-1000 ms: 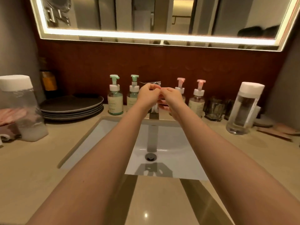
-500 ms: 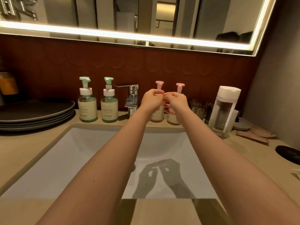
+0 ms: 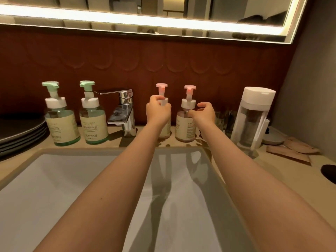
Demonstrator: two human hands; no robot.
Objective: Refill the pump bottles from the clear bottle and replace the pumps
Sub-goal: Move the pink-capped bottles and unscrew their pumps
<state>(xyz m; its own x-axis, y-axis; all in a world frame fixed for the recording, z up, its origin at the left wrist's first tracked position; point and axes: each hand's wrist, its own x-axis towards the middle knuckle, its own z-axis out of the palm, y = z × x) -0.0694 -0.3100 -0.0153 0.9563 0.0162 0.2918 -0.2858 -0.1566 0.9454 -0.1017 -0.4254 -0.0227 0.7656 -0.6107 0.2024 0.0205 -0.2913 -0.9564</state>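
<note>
Behind the wide white sink [image 3: 72, 179], the clear bottle [image 3: 252, 120] stands far right on the counter, next to it the right pink bottle [image 3: 185, 124] with the right hand [image 3: 204, 113] released beside it, while the left hand [image 3: 158, 110] grasps the left pink bottle [image 3: 161, 86] at its collar.

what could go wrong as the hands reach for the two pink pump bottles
1. The left hand grips only the collar of the left pink pump bottle. Twisting it one-handed may spin or tip it toward the sink just in front.
2. The right hand, open beside the right pink pump bottle, has glasses just beyond it and could knock them.
</note>
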